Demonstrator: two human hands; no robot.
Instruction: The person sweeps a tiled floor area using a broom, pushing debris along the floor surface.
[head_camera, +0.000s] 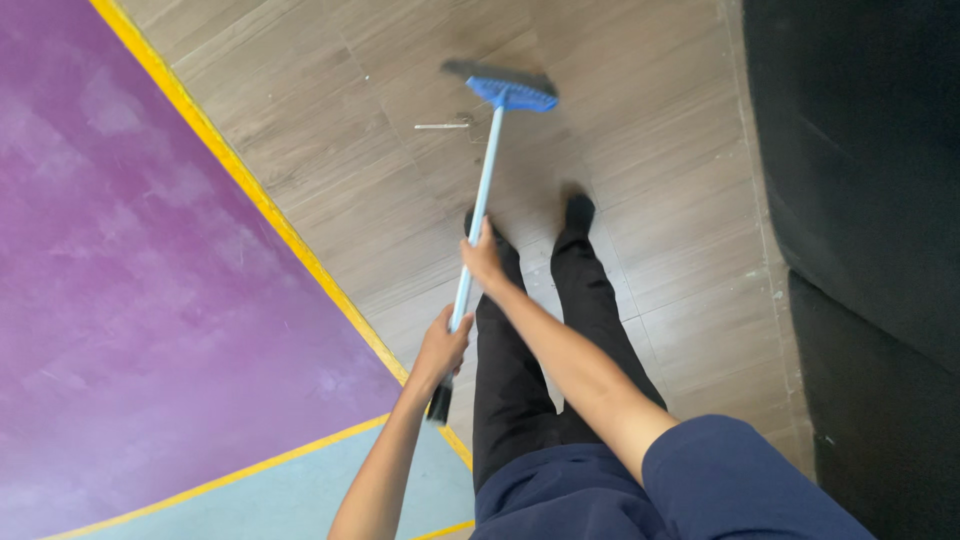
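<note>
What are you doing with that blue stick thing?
A person is standing on a wooden floor and holding a blue broom with both hands. The right hand grips the handle higher toward the brush, and the left hand grips near its end. The brush head rests on the floor beside a small white stick. A purple mat lies alongside.

A blue-headed broom (484, 185) with dark bristles and pale blue handle stands tilted, head on the wood-look floor.

Wood-look floor (660, 250) under broom head (505, 88)
</note>
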